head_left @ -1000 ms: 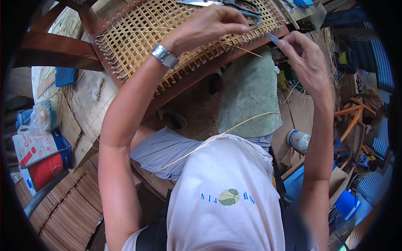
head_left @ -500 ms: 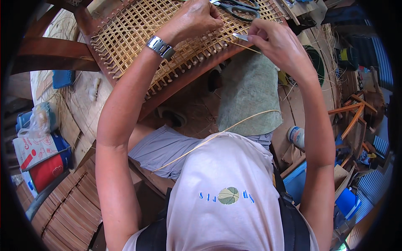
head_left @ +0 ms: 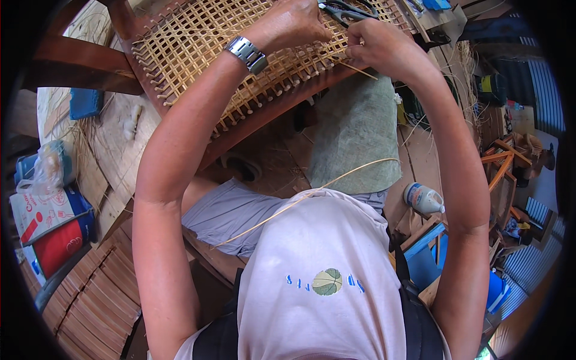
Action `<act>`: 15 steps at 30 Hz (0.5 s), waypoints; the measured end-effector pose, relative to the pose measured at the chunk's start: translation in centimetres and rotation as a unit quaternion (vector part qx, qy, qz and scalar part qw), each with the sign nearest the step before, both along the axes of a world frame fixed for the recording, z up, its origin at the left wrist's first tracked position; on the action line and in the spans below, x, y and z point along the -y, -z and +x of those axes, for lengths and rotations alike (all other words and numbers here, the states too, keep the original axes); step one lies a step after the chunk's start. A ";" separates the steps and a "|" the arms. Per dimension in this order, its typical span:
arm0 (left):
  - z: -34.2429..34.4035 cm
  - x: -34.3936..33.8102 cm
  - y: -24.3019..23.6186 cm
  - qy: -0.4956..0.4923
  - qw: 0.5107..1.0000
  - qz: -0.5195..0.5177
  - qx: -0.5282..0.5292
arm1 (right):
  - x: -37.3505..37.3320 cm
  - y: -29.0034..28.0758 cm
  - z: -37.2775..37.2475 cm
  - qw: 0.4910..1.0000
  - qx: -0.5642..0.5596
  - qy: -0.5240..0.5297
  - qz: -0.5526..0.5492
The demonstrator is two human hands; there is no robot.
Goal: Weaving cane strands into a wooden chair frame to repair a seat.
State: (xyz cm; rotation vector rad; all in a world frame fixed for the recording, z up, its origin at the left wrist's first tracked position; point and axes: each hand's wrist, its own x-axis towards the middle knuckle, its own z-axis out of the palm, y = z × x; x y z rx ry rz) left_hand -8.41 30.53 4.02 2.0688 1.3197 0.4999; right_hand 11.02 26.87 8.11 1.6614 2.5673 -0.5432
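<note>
The woven cane seat lies at the top of view in a reddish-brown wooden frame, with pegs along its near edge. My left hand, a metal watch at its wrist, rests over the cane with fingers curled; whatever they pinch is hidden. At the near right edge my right hand is closed on a small pointed metal tool, now mostly covered by the fingers. A loose cane strand sticks out below that hand. Dark-handled scissors lie on the seat just beyond both hands.
A long cane strand lies across my lap and shirt. Green-grey cloth hangs over my knee. A white bottle is at the right, near wooden frame pieces. At the left are a blue block and a plastic bag.
My right hand has moved left and closer to my left hand, and the metal tool's blade has gone mostly out of sight. My left hand has shifted slightly right.
</note>
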 end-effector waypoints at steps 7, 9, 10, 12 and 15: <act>-0.5 -0.9 0.9 0.063 0.998 0.010 -0.020 | 0.7 1.4 -0.2 1.000 0.008 -0.001 0.018; -0.3 -1.1 1.0 0.080 0.995 0.053 -0.023 | 0.5 1.7 0.0 1.000 -0.006 -0.003 -0.006; -0.1 -1.4 1.0 0.094 0.994 0.042 -0.044 | 0.5 1.5 0.0 1.000 -0.004 -0.003 -0.005; -0.3 -0.9 1.3 0.104 0.992 0.031 -0.066 | 0.4 1.1 0.1 0.999 0.001 0.012 -0.051; -0.7 -0.2 3.0 0.102 0.953 0.285 0.019 | 0.3 1.2 0.2 0.999 -0.008 -0.038 -0.024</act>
